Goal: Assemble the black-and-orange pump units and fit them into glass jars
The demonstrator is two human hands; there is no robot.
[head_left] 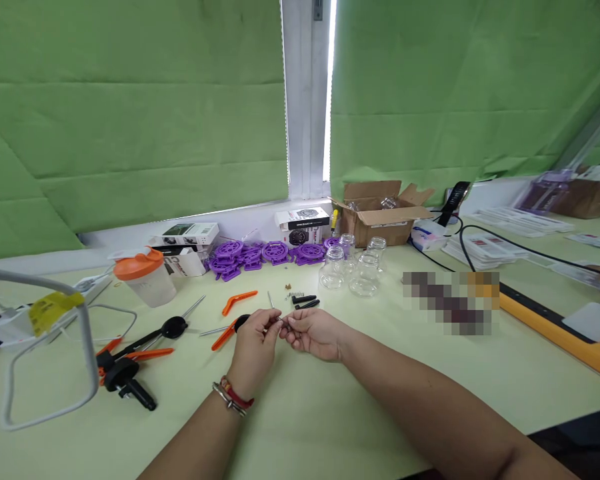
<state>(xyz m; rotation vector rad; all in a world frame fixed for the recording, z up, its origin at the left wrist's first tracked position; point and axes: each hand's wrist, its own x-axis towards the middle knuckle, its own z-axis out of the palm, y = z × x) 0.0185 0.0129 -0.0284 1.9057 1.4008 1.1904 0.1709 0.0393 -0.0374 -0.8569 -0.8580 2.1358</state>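
My left hand (257,343) and my right hand (314,333) meet above the table, fingertips pinched together. A thin metal rod (271,300) sticks up from the left fingertips. Something small sits between the right fingers, too small to name. Just beyond the hands lie a spring (296,294), black cylindrical parts (304,300) and small brass-coloured bits (288,287). To the left of my left hand are an orange handle (223,338) with a black round part, and another orange handle (239,301) farther back.
Purple plastic parts (275,252) line the back, near small boxes (303,219). Glass jars (365,275) stand before a cardboard box (384,223). At left are an orange-lidded cup (147,279), black-and-orange tools (125,373) and a grey metal frame (87,347). A yellow-orange bar (555,327) lies at right.
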